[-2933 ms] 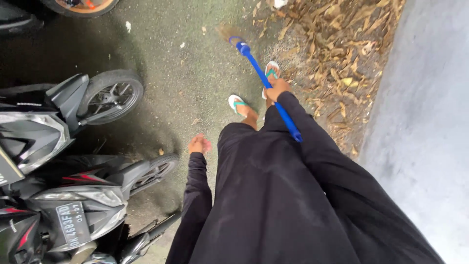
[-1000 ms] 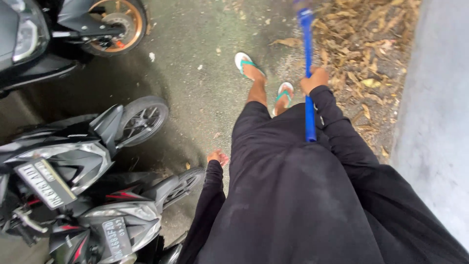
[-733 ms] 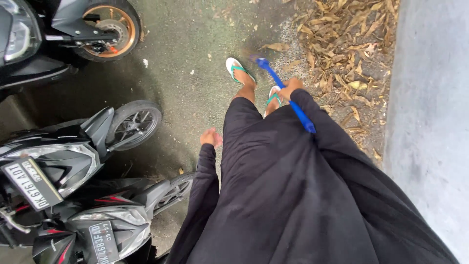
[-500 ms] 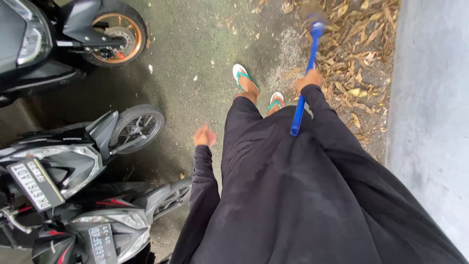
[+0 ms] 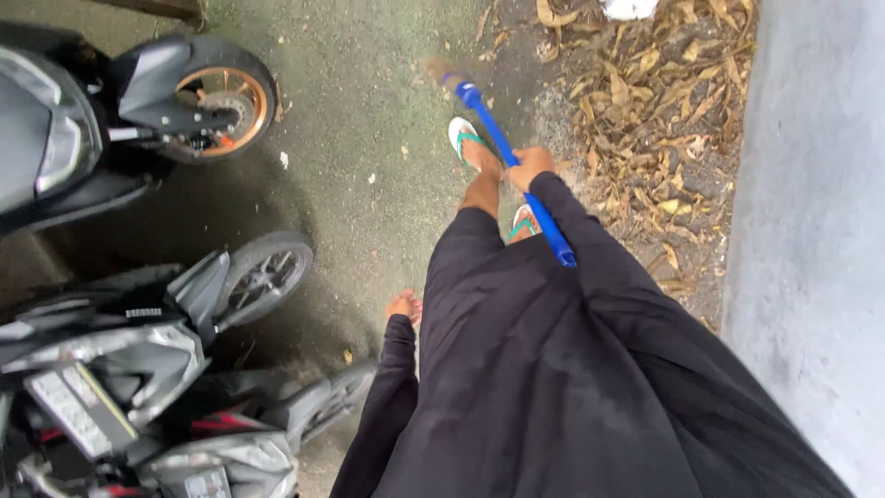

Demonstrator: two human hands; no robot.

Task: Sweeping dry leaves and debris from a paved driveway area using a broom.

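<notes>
My right hand grips a blue broom handle near its middle. The handle slants from my waist up and left, and its far end sits blurred on the dark pavement ahead of my feet. My left hand hangs at my side in a black sleeve, fingers loosely curled, holding nothing. I wear a long black garment and white sandals with green straps. A band of dry brown leaves lies on the ground to the right of the broom.
Three parked scooters stand on the left: one with an orange-rimmed wheel at the top, two with black front wheels lower down. A grey concrete wall runs along the right edge. Dark pavement stretches ahead.
The broom's far end swung from the leaves at the right over to the left onto the pavement. My left hand dropped lower beside my leg. The view shifted slightly forward.
</notes>
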